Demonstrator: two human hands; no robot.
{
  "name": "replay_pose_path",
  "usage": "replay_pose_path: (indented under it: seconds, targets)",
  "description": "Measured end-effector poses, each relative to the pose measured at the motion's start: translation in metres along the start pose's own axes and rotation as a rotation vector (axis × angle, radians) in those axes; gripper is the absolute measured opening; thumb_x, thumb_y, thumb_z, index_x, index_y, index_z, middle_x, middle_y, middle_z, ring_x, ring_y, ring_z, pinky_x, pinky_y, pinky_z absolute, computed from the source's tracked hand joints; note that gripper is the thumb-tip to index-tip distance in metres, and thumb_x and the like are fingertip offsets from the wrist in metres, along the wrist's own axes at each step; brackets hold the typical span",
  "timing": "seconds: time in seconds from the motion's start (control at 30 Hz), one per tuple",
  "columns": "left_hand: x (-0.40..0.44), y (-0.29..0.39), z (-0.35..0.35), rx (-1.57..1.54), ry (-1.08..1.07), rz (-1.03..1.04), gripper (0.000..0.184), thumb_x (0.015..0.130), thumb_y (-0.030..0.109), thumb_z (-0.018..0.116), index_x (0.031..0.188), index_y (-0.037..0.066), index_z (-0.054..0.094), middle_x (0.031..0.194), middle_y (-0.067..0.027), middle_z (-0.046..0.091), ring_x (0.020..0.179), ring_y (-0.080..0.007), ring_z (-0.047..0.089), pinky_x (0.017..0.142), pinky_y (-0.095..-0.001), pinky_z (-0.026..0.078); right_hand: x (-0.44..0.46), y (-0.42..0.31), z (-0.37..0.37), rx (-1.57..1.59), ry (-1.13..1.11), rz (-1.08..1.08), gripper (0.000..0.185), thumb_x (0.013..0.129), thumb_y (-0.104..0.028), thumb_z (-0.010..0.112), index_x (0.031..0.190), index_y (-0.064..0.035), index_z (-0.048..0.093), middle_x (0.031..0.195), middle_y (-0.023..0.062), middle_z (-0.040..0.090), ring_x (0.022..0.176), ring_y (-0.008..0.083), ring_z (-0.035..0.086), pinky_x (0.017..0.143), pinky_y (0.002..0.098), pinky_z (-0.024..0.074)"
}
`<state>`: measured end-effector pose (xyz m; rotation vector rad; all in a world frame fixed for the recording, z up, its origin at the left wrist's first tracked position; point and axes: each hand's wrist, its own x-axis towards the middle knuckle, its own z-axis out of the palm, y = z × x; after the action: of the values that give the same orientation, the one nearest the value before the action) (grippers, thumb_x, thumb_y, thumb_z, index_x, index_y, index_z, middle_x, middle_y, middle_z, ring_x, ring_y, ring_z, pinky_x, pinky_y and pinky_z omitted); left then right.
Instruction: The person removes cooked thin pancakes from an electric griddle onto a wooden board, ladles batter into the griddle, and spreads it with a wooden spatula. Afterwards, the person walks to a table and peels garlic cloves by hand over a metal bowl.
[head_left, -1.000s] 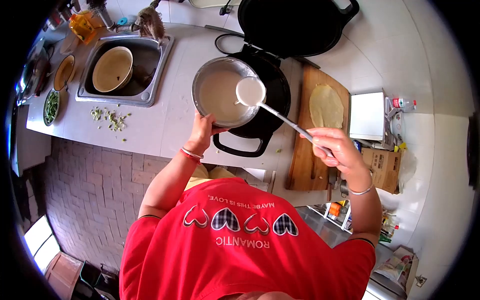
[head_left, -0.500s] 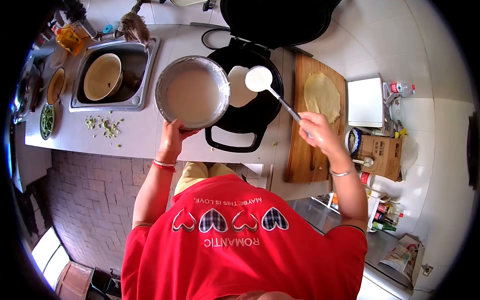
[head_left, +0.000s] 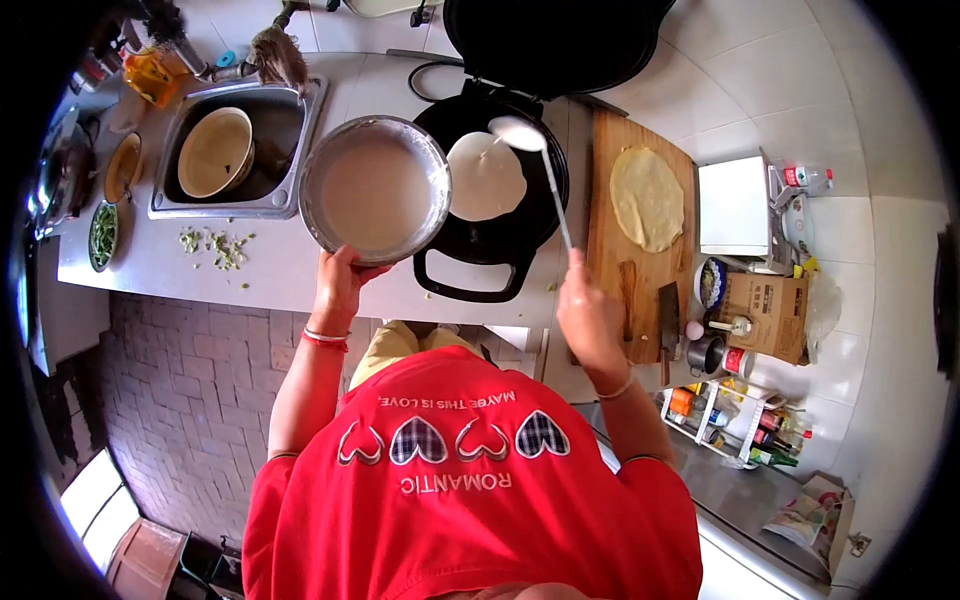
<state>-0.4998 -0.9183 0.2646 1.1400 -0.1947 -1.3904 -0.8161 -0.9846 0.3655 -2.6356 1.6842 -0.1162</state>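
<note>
Over the griddle [head_left: 490, 242] at one o'clock, a ladle [head_left: 520, 134] gripped by right hand [head_left: 590, 314], at nine o'clock, a bowl [head_left: 312, 215] gripped by left hand [head_left: 341, 282]

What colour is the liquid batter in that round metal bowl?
The batter is pale cream, clearest in the head view.

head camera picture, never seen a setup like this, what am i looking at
No machine here, just a person's two bare hands, filmed by a camera worn on their head, looking forward and down. The left hand holds a bowl of pale batter. The right hand holds a ladle over a black pan, where a pale round lies. On the counter, a wooden board to the right carries a flat pancake.
</note>
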Motion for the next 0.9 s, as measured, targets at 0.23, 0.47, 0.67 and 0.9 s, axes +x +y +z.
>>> replay_pose_path:
  seconds: [0.23,0.47,0.67,0.9]
  targets:
    - [-0.006,0.006,0.02,0.039,-0.018,0.032,0.037,0.079,0.005,0.037,0.108,-0.015,0.052,0.099,-0.0241,0.062,0.088,-0.0315,0.064,0.078,-0.0377,0.055,-0.012,0.009,0.064,0.217,0.047,0.004,0.031,0.086,-0.005,0.05,0.116,0.0027,0.051,0.091,0.0216,0.063,0.072,0.0359,0.062,0.06,0.0424,0.0504]
    - [0.004,-0.002,0.023,0.042,-0.02,0.009,0.038,0.081,0.007,0.038,0.111,-0.012,0.052,0.101,-0.0223,0.062,0.088,-0.029,0.064,0.076,-0.0357,0.055,-0.014,0.032,0.054,1.296,-0.215,0.482,0.027,0.09,-0.011,0.049,0.113,0.0036,0.052,0.059,0.0055,0.055,0.044,0.013,0.049,0.039,0.025,0.0366]
    - [0.005,0.001,0.039,0.02,-0.091,0.043,0.038,0.083,0.012,0.042,0.115,-0.006,0.052,0.103,-0.0189,0.062,0.09,-0.0278,0.064,0.076,-0.0346,0.056,-0.003,0.021,-0.059,1.673,-0.349,0.541,0.025,0.092,-0.013,0.047,0.111,0.0004,0.057,0.058,0.0018,0.046,0.036,0.0031,0.029,0.033,0.0171,0.0229]
    - [0.007,0.002,0.057,0.033,-0.124,0.06,0.039,0.083,0.011,0.044,0.118,-0.004,0.05,0.104,-0.0178,0.061,0.089,-0.0267,0.064,0.073,-0.0339,0.057,0.017,-0.015,-0.051,0.794,-0.162,0.035,0.025,0.09,-0.006,0.049,0.112,0.0038,0.053,0.063,0.0101,0.058,0.046,0.0195,0.053,0.045,0.029,0.0422]
